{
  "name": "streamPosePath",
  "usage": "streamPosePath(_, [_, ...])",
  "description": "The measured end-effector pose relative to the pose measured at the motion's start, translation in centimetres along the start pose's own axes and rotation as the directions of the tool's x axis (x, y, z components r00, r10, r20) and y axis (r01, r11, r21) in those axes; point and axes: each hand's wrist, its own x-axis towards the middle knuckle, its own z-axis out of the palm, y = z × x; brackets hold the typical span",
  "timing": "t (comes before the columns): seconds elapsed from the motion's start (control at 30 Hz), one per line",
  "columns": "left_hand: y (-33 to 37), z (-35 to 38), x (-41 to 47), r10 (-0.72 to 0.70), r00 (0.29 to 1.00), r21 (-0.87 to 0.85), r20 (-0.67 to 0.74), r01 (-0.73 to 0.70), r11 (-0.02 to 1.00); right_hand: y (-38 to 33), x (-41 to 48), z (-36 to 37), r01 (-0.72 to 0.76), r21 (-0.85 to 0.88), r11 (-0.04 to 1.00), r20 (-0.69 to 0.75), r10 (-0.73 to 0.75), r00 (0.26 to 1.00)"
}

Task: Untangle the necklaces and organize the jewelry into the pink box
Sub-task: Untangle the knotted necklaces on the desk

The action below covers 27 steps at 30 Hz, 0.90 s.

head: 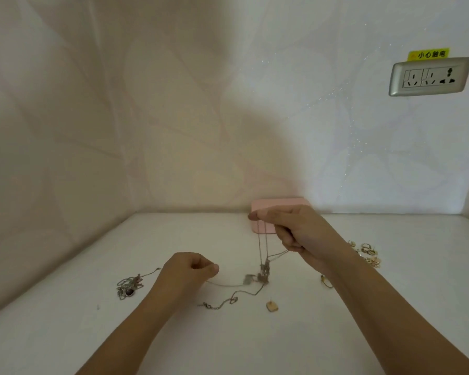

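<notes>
Our right hand [295, 234] pinches 2 strands of the tangled thin silver chain necklaces [262, 247]; the knot [264, 274] hangs straight below that grip. Our left hand [190, 269] pinches another strand, with the knot to its right.

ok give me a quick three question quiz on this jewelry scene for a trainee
1. True or false: the right hand pinches strands of the tangled chains, raised above the table.
2. Fill in: the pink box stands at the back of the table, against the ___.
3. Where is the pile of rings? A) in the pink box B) on the table, right of the right hand C) hanging from the tangled chains

Key: 1 true; 2 wall; 3 B
</notes>
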Motion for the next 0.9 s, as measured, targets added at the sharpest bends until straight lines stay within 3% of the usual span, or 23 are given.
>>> streamPosePath(0.3, [1.3, 1.1, -1.3, 0.173, 0.971, -0.047, 0.164, -0.168, 0.985, 0.0, -0.5, 1.2, -0.007, -0.058, 0.998, 0.145, 0.015, 0.989])
streamPosePath(0.47, [2.2, 1.5, -1.9, 0.215, 0.945, -0.342, 0.246, -0.123, 0.932, -0.3, -0.8, 1.7, 0.008, -0.054, 0.999, 0.196, 0.003, 0.981])
streamPosePath(0.6, [2.0, 1.4, -1.9, 0.245, 0.943, -0.415, 0.225, -0.135, 0.9, -0.6, -1.0, 1.8, 0.039, -0.039, 0.998, 0.234, -0.029, 0.972])
streamPosePath(0.73, [2.2, 0.9, -1.1, 0.124, 0.987, -0.661, 0.099, -0.028, 0.75, -0.2, -0.3, 1.1, 0.014, -0.072, 0.997, 0.137, -0.004, 0.991])
streamPosePath(0.9, [1.9, 0.0, -0.1, -0.036, 0.995, -0.878, 0.091, 0.097, 0.47, 0.2, -0.1, -0.2, -0.047, -0.408, 0.912, 0.116, 0.103, 0.988])
